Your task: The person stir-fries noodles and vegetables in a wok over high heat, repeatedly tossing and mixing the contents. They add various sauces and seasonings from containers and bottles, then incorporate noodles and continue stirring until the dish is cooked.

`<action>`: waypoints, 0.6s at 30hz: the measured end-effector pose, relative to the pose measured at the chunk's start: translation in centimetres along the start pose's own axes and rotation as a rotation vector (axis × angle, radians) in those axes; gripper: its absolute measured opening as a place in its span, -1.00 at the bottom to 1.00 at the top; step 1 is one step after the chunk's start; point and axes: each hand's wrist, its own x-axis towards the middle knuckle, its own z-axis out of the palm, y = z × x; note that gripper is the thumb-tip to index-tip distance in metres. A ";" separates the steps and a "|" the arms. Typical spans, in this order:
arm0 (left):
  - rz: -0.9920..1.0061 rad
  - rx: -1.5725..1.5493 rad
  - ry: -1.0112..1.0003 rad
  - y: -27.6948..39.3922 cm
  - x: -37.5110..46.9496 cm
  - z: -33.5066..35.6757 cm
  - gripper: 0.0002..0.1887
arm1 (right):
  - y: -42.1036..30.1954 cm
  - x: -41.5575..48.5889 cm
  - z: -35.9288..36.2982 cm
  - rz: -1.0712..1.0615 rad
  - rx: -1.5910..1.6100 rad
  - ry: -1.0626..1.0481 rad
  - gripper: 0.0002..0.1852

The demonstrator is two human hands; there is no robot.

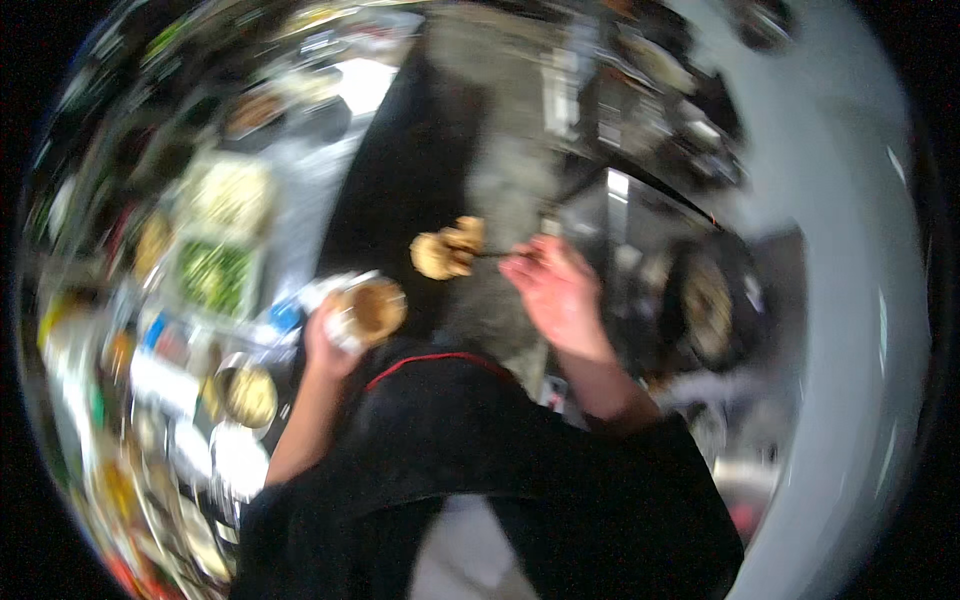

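Note:
My left hand [330, 337] grips a round tub [376, 309] with a brown surface showing at its top; blur hides whether that is a lid or the contents. Something white, like film or paper, wraps its side. In my right hand [551, 292] is a thin dark stick or handle [491, 254], pinched between the fingers. At its far end are several golden-brown food pieces [448, 249], held out in front of me between the two hands. Whether they are skewered or rest on a utensil, I cannot tell.
On the left, a steel counter [300, 180] bears a tray of pale shreds [229, 196], a tray of chopped greens [215, 277] and a metal bowl of pale yellow food [251, 394]. To the right, a dark wok [705, 307] holds food. Grey floor [510, 127] runs between.

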 end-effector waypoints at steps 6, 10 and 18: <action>-0.163 -0.036 -0.035 -1.1 0.5 -0.6 -0.53 | -15.5 -6.4 -15.7 -0.752 -0.588 0.516 -0.77; -0.267 -0.060 -0.049 -1.0 1.9 -1.3 -0.53 | -27.2 -12.9 -28.3 -0.926 -1.356 1.036 -0.78; -0.161 0.149 0.051 -5.4 4.4 2.4 -0.58 | -33.9 -20.6 -51.5 -0.180 -2.012 1.616 -0.78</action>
